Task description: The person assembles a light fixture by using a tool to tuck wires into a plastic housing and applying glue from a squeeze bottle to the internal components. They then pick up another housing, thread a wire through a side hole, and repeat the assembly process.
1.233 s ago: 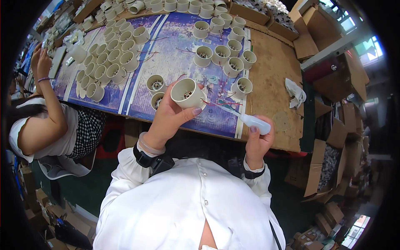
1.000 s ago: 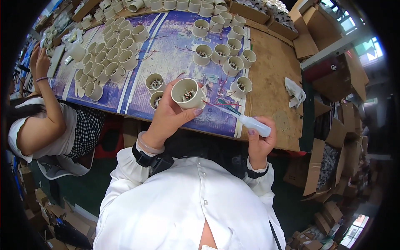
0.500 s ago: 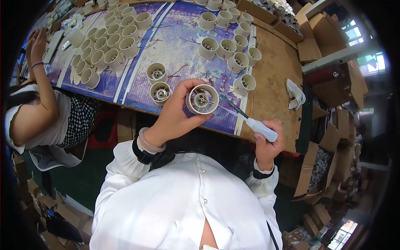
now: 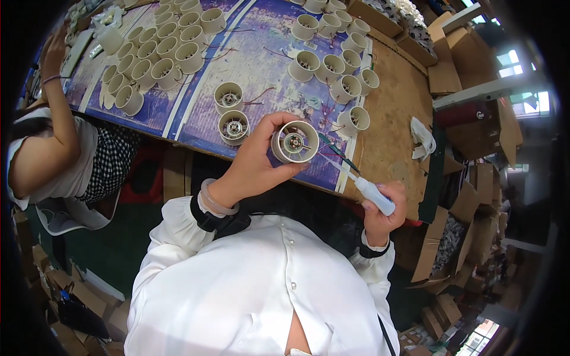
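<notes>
My left hand (image 4: 255,161) is closed around a cream round housing (image 4: 295,142), fingers behind it and thumb at its near side. The housing's open end faces up and shows spokes and a small motor in the centre; wires trail from its right side. In my right hand (image 4: 389,209) is a white squeeze bottle (image 4: 375,196), its long thin nozzle slanting toward the housing; whether the tip touches it I cannot tell. Left of my left hand stand two similar housings, one nearer (image 4: 234,127) and one farther (image 4: 228,96). A dark slender tool (image 4: 343,157) lies just beyond the nozzle.
Several more housings with motors stand in groups at the far left (image 4: 165,73) and far right (image 4: 304,65) of the cardboard-covered table (image 4: 196,113). A crumpled white cloth (image 4: 421,138) lies near the right edge. Another person (image 4: 53,136) sits at the left. Cardboard boxes (image 4: 442,243) stand right.
The view has shifted slightly, so the table things sit a little farther right. My right hand and the bottle have come slightly nearer to me. Both hands keep their holds.
</notes>
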`<action>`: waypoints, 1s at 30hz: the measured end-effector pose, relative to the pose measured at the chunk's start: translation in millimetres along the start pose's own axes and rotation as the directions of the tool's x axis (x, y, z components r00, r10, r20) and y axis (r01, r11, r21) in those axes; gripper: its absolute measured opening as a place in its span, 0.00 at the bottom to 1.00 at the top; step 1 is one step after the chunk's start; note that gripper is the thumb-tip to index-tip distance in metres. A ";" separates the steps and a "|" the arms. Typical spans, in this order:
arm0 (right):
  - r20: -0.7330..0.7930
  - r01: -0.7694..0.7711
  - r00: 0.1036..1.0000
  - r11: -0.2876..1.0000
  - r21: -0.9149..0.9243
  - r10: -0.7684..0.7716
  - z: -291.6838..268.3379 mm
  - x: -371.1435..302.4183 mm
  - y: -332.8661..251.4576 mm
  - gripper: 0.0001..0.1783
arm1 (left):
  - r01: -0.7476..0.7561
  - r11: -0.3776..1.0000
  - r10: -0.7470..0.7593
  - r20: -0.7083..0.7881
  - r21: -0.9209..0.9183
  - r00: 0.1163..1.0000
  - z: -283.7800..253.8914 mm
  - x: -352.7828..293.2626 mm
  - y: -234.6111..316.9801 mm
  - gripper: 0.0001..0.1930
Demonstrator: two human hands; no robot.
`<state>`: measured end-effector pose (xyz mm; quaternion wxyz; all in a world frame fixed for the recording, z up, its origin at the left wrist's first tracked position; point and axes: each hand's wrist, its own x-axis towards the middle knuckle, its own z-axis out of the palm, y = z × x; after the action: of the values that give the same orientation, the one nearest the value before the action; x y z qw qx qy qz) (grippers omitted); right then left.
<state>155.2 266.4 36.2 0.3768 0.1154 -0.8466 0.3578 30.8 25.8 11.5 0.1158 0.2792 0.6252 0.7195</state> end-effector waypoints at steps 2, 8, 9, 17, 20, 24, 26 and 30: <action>0.012 0.023 1.000 0.999 -0.023 -0.022 -0.2 0.0 -2.3 0.25 | 0.017 1.000 -0.017 -0.004 -0.010 1.000 0.8 -0.4 1.1 0.33; 0.095 0.123 0.989 0.981 -0.147 -0.110 -4.7 -1.5 -11.9 0.27 | -0.014 0.999 0.012 -0.047 -0.046 0.999 3.4 -1.3 -2.2 0.33; 0.097 0.124 0.989 0.981 -0.148 -0.110 -4.6 -1.7 -12.2 0.27 | -0.019 0.999 0.016 -0.045 -0.046 0.999 3.4 -1.1 -2.5 0.33; 0.126 0.149 0.983 0.977 -0.151 -0.130 -7.9 6.3 -16.7 0.28 | -0.004 1.000 0.004 -0.009 0.000 1.000 -0.3 -3.1 -2.3 0.33; 0.159 0.186 0.974 0.970 -0.155 -0.161 -9.3 9.1 -18.9 0.28 | 0.001 1.000 -0.001 0.009 0.013 1.000 -1.5 -3.4 -3.2 0.33; 0.165 0.162 0.976 0.977 -0.137 -0.138 -9.0 10.4 -21.1 0.29 | -0.005 1.000 0.004 0.013 0.018 1.000 -2.1 -3.8 -4.8 0.33; 0.168 0.156 0.977 0.978 -0.136 -0.132 -8.7 10.6 -20.7 0.29 | -0.010 1.000 0.010 0.013 0.020 1.000 -2.2 -4.1 -5.4 0.33; 0.173 0.138 0.978 0.981 -0.135 -0.114 -9.6 9.9 -19.5 0.29 | -0.004 1.000 0.004 0.010 0.014 1.000 -2.1 -4.3 -6.4 0.33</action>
<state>162.8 259.8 57.9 0.3350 0.1704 -0.8897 0.2592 32.0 23.1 4.1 0.1153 0.2848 0.6292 0.7139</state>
